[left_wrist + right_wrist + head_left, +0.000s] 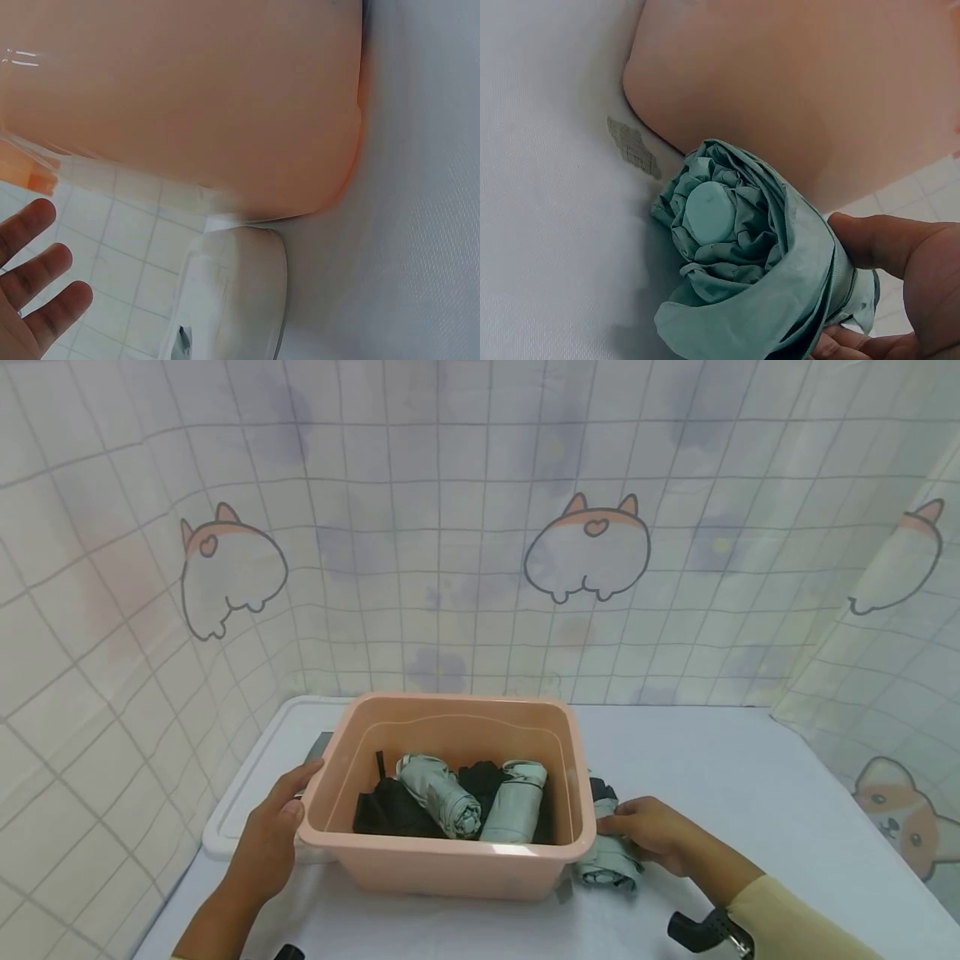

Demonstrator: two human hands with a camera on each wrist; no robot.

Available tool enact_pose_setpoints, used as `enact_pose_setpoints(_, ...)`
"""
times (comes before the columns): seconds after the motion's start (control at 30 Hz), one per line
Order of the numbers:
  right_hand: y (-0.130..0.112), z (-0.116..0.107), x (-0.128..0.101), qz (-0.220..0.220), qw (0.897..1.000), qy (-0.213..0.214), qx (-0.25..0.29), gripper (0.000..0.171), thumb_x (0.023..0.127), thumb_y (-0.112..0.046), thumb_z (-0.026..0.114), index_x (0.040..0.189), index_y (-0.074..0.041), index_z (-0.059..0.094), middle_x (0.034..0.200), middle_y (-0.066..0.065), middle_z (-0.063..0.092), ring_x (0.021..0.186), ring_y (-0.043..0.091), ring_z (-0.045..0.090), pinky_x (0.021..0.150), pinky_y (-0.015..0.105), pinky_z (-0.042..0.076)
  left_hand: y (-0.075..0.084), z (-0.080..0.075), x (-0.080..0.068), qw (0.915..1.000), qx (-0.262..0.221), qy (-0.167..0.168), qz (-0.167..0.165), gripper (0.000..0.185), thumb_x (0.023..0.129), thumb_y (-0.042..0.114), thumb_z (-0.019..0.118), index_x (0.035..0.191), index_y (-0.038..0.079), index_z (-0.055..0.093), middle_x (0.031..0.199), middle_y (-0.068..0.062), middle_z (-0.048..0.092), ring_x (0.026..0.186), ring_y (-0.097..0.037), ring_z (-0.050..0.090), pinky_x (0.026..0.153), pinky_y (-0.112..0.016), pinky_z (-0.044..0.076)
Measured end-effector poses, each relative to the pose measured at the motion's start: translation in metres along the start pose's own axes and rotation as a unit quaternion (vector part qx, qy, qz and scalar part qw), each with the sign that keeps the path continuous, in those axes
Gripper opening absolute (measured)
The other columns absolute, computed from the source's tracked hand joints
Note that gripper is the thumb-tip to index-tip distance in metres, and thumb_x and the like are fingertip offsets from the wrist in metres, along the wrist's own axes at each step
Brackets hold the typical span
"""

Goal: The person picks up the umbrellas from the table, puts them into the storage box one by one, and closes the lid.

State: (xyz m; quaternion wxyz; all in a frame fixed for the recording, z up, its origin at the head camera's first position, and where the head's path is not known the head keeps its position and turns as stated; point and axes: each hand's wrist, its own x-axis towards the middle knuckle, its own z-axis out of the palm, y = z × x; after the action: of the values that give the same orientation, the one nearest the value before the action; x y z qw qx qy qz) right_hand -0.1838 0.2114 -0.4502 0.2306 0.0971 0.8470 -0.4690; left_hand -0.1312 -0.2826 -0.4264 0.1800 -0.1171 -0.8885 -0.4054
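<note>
A peach plastic tub (450,870) stands on the white table. Inside lie two rolled pale-green folding umbrellas (442,797) among black fabric bundles (393,810). My left hand (266,839) is at the tub's left rim, its fingertips at the edge. In the left wrist view, several fingers (56,311) are extended and apart. Beside the tub's right wall, my right hand (660,835) grips another pale-green folding umbrella (780,262) between thumb and fingers. Its round end cap (710,213) faces the right wrist camera, and loose fabric wraps around it. Something black shows at its far end.
A white plastic piece with a rounded rim (251,785) sits behind and left of the tub, with a grey item partly hidden there. A grey patch (632,148) marks the tabletop near the tub's base. Patterned curtains (480,552) enclose the back and sides.
</note>
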Motion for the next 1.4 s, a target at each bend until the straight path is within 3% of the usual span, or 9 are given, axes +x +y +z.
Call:
enact_pose_setpoints(0.07, 0.001, -0.002, 0.0, 0.002, 1.0, -0.007, 0.015, 0.065, 0.088, -0.038, 0.079, 0.127, 0.01, 0.058, 0.122, 0.026, 0.057, 0.115, 0.04, 0.056, 0.092, 0.048, 0.054, 0.0, 0.0, 0.0, 1.0, 0.001, 0.0, 0.002, 0.051, 0.11, 0.026, 0.023, 0.157, 0.027, 0.04, 0.142, -0.019, 0.054, 0.122, -0.045, 0.056, 0.094, -0.072, 0.043)
enact_pose_setpoints(0.13, 0.003, -0.004, 0.0, 0.002, 0.999, -0.016, 0.035, 0.077, 0.089, -0.039, 0.078, 0.136, 0.016, 0.05, 0.14, 0.035, 0.049, 0.131, 0.05, 0.048, 0.102, 0.056, 0.047, 0.0, 0.0, 0.0, 1.0, 0.005, -0.001, 0.004, 0.051, 0.11, 0.027, 0.022, 0.157, 0.027, 0.04, 0.142, -0.02, 0.054, 0.124, -0.046, 0.055, 0.094, -0.073, 0.042)
enact_pose_setpoints(0.23, 0.001, -0.008, -0.002, 0.002, 0.998, -0.022, 0.06, 0.087, 0.09, -0.04, 0.077, 0.142, 0.02, 0.04, 0.153, 0.038, 0.034, 0.14, 0.055, 0.034, 0.106, 0.06, 0.038, 0.0, 0.0, 0.0, 0.9999, 0.005, 0.0, 0.009, 0.051, 0.11, 0.027, 0.022, 0.157, 0.026, 0.041, 0.142, -0.021, 0.053, 0.124, -0.048, 0.055, 0.094, -0.074, 0.042)
enact_pose_setpoints(0.5, -0.011, -0.024, -0.013, -0.021, 0.996, -0.029, 0.076, 0.08, 0.093, -0.04, 0.075, 0.141, 0.016, 0.044, 0.142, 0.027, 0.052, 0.127, 0.038, 0.054, 0.107, 0.059, 0.04, 0.0, 0.0, 0.0, 1.0, 0.003, 0.003, 0.008, 0.051, 0.11, 0.029, 0.022, 0.157, 0.027, 0.041, 0.14, -0.022, 0.053, 0.116, -0.049, 0.06, 0.09, -0.072, 0.047)
enact_pose_setpoints(0.77, -0.026, -0.045, -0.027, -0.055, 0.995, -0.04, 0.075, 0.076, 0.095, -0.04, 0.072, 0.139, 0.015, 0.045, 0.125, 0.018, 0.063, 0.11, 0.028, 0.063, 0.105, 0.057, 0.044, 0.002, 0.0, 0.0, 1.0, 0.007, -0.001, 0.0, 0.051, 0.11, 0.03, 0.021, 0.157, 0.028, 0.041, 0.142, -0.022, 0.053, 0.116, -0.051, 0.06, 0.089, -0.072, 0.048)
enact_pose_setpoints(0.97, -0.037, -0.06, -0.036, -0.077, 0.993, -0.049, 0.077, 0.081, 0.097, -0.041, 0.07, 0.143, 0.017, 0.037, 0.129, 0.02, 0.059, 0.116, 0.03, 0.061, 0.107, 0.058, 0.04, 0.0, 0.0, 0.001, 1.0, 0.004, 0.005, 0.007, 0.051, 0.109, 0.026, 0.023, 0.156, 0.027, 0.041, 0.14, -0.021, 0.055, 0.114, -0.049, 0.062, 0.088, -0.07, 0.049)
enact_pose_setpoints(1.4, -0.048, -0.07, -0.049, -0.076, 0.993, -0.049, 0.08, 0.099, 0.097, -0.045, 0.069, 0.152, 0.019, 0.017, 0.151, 0.032, 0.038, 0.129, 0.036, 0.05, 0.111, 0.059, 0.034, 0.0, 0.0, 0.001, 1.0, 0.007, 0.0, -0.003, 0.05, 0.11, 0.029, 0.022, 0.156, 0.026, 0.041, 0.141, -0.02, 0.054, 0.112, -0.047, 0.063, 0.088, -0.069, 0.049)
